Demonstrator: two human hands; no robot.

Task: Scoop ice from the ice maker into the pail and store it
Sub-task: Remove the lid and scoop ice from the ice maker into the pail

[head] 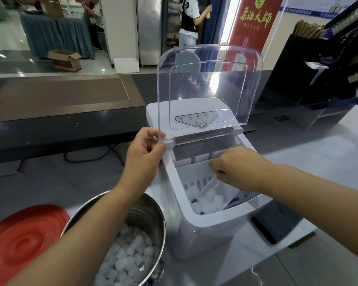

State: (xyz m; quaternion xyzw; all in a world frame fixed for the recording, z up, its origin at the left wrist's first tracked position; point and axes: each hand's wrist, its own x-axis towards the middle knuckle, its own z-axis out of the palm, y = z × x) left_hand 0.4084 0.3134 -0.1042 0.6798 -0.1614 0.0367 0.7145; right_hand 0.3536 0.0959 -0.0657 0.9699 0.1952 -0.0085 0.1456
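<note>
left hand [142,150] pinching lid [209,83] edge, right hand [237,168] gripping scoop [214,189] of ice [210,202] inside ice maker [205,234]

On the desk [329,162], the ice maker [207,230] stands centre, the pail [145,211] just left of it, a lid [23,244] further left. Ice [130,254] lies in pail and maker.

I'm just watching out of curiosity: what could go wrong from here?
The clear lid stands upright, pinched by the left hand; let go, it might fall onto the right hand. The clear scoop must carry ice cubes over the ice maker wall to the steel pail, so some could spill onto the counter.
</note>
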